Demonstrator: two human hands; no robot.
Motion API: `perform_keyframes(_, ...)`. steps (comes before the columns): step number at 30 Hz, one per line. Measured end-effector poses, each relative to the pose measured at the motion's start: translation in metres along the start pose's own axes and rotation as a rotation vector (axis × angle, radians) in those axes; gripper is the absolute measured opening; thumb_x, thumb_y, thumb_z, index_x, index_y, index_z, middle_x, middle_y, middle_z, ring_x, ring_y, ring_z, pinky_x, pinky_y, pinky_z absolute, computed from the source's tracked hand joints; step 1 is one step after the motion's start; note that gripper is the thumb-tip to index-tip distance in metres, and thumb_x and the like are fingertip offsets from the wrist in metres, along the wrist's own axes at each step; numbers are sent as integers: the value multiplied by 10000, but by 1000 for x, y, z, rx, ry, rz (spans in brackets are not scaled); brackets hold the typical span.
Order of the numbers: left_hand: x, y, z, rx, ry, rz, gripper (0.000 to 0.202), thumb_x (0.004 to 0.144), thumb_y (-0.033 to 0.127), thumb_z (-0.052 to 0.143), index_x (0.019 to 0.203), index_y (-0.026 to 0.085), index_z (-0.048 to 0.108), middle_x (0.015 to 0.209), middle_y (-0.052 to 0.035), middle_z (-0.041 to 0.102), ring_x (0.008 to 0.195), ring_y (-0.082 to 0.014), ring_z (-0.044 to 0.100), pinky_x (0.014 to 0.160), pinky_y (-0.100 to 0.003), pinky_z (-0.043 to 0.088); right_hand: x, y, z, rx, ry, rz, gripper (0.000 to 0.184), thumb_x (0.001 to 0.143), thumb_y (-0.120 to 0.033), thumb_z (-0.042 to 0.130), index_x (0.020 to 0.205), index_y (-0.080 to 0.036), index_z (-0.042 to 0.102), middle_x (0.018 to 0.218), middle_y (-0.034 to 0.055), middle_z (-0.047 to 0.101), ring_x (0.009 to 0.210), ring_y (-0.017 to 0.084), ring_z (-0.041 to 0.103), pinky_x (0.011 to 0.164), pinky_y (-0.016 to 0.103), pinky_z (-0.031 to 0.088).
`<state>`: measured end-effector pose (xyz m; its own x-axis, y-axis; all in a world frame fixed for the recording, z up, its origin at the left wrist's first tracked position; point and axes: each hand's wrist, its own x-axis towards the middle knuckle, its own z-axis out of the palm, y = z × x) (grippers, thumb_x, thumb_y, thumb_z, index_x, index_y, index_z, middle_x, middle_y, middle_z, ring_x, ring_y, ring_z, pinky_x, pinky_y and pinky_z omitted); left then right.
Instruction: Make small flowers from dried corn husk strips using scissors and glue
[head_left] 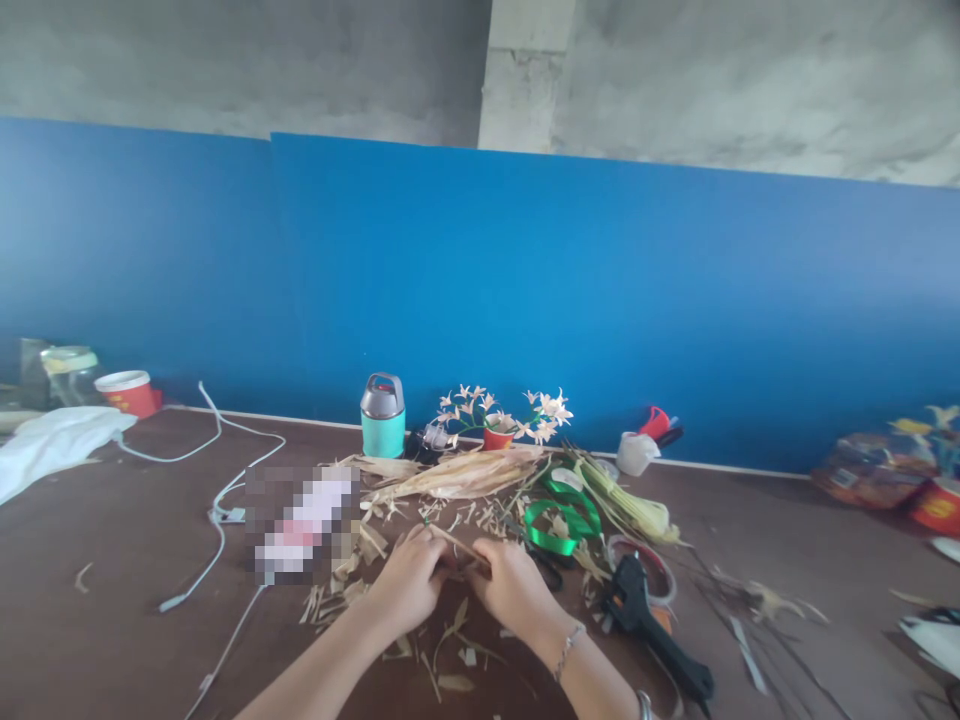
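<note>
My left hand (pixel 411 582) and my right hand (pixel 511 590) are close together above the middle of the table, fingers curled inward. A thin tan strip of dried corn husk (pixel 459 543) runs between them, pinched at both ends. A small green tip shows by my left fingers. Cut husk pieces (pixel 373 540) lie scattered around both hands. Just behind them is a pile of long dried husks (pixel 469 474). A loop of green ribbon (pixel 551 541) lies beyond my right hand. A black glue gun (pixel 651 622) rests to the right of my right wrist.
At the back stand a turquoise flask (pixel 383 434) and a red pot with pale husk flowers (pixel 498 436). A pale green husk bundle (pixel 626 500) and a white cup (pixel 636 454) are at right. White cables (pixel 219 510) cross the left side. A blue partition (pixel 600 300) borders the table.
</note>
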<state>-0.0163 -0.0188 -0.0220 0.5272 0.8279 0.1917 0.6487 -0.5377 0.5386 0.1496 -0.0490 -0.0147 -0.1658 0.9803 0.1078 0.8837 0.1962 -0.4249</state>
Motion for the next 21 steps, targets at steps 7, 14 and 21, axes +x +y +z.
perform_keyframes(7,2,-5,3,-12,14,-16,200,767,116,450,833,188,624,901,-80,637,934,-235,536,823,-358,388,-1,-4,1,-64,-3,36,86,773,-248,525,773,-186,584,748,46,675,751,186,625,590,224,312)
perform_keyframes(14,3,-8,7,-82,48,19,206,748,104,463,804,196,638,862,-63,652,883,-219,559,808,-343,405,1,0,3,-83,39,32,86,750,-226,550,675,-187,568,657,24,646,652,151,588,543,222,267)
perform_keyframes(21,-4,-7,26,61,127,35,300,759,87,418,978,212,581,1082,-82,575,1056,-240,468,917,-442,342,-8,-14,2,21,88,-119,102,785,-196,491,718,-185,568,610,-6,616,550,110,534,516,209,276)
